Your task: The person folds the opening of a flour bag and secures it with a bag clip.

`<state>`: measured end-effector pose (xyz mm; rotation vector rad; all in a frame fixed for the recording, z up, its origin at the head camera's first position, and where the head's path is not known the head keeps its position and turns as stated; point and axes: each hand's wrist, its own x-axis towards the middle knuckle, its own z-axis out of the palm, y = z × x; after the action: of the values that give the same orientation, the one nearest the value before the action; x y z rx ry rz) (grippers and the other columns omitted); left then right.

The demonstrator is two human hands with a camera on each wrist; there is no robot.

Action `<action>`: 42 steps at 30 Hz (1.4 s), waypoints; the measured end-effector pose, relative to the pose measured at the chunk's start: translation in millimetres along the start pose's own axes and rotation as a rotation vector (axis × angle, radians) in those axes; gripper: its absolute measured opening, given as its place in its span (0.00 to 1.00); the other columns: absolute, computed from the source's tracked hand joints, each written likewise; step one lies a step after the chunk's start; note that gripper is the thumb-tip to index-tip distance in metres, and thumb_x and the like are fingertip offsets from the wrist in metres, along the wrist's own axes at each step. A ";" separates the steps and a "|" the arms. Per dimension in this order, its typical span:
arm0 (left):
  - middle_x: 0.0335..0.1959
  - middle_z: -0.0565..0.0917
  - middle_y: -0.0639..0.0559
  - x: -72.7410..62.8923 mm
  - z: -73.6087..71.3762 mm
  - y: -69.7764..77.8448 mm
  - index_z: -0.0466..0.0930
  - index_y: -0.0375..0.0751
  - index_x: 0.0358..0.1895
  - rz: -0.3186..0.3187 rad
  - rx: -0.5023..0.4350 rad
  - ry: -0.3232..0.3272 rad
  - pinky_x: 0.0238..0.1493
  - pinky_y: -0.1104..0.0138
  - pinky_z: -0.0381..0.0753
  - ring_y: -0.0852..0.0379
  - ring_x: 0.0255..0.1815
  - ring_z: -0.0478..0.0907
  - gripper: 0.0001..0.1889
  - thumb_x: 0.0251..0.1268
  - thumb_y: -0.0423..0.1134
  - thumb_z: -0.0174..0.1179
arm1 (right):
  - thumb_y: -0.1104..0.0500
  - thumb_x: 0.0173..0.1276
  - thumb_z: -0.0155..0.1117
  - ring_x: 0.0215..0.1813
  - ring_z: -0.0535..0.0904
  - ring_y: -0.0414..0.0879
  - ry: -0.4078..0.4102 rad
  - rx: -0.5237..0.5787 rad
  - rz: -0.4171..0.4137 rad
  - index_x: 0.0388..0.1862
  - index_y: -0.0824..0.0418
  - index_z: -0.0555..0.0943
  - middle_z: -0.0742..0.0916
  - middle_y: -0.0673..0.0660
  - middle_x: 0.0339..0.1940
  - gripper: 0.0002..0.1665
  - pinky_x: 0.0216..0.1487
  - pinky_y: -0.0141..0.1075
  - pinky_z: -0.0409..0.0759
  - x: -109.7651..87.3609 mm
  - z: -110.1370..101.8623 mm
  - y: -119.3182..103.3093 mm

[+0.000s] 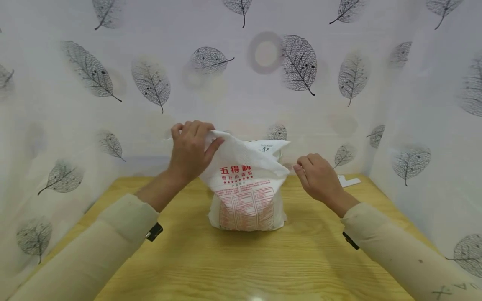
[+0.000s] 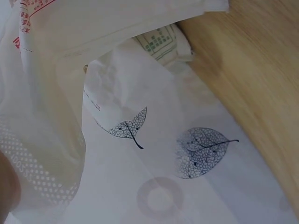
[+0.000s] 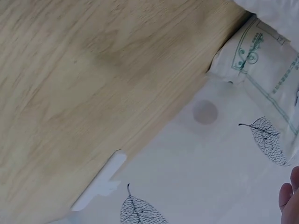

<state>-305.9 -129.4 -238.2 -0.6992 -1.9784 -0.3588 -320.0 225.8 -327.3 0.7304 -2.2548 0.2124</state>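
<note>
A white woven flour bag (image 1: 244,200) with red printing stands on the wooden table, its upper part slack and folded over. My left hand (image 1: 192,146) grips the bag's top left corner, thumb on the near face and fingers behind. The left wrist view shows the lifted plastic of the bag (image 2: 46,93) close up, with part of the hand at the left edge. To the right of the bag, my right hand (image 1: 318,177) is raised with curled fingers, thumb against the index finger; nothing shows between them. Green printing marks the bag's side (image 3: 261,60) in the right wrist view.
A flat white object (image 1: 350,181) lies at the table's back right, behind the right hand. Pale curtains (image 1: 241,104) with dark leaf prints hang behind and at both sides of the wooden table (image 1: 241,267).
</note>
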 end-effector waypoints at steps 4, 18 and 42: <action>0.42 0.81 0.39 -0.7 0.2 0.5 0.77 0.34 0.48 0.021 -0.006 0.003 0.55 0.42 0.60 0.40 0.45 0.76 0.18 0.69 0.46 0.63 | 0.57 0.77 0.54 0.36 0.77 0.58 -0.033 -0.033 0.065 0.39 0.66 0.78 0.80 0.60 0.31 0.12 0.37 0.49 0.76 -13.0 1.1 18.8; 0.41 0.80 0.40 -1.7 2.4 3.8 0.76 0.33 0.46 0.032 0.009 0.009 0.55 0.43 0.59 0.41 0.45 0.74 0.13 0.75 0.43 0.56 | 0.54 0.80 0.49 0.40 0.79 0.63 -0.282 -0.135 0.236 0.44 0.71 0.77 0.82 0.68 0.37 0.19 0.37 0.54 0.79 -54.7 9.8 62.6; 0.41 0.80 0.39 -6.1 7.3 3.1 0.75 0.32 0.47 0.033 0.021 0.006 0.56 0.43 0.59 0.40 0.46 0.75 0.16 0.75 0.45 0.55 | 0.39 0.83 0.28 0.70 0.59 0.79 -0.721 0.086 0.461 0.75 0.70 0.60 0.64 0.76 0.74 0.41 0.60 0.77 0.57 -87.4 27.8 83.0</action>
<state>-307.0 -125.1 -247.3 -0.7160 -1.9595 -0.3189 -334.6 322.6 -402.8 0.3364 -3.1091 0.2997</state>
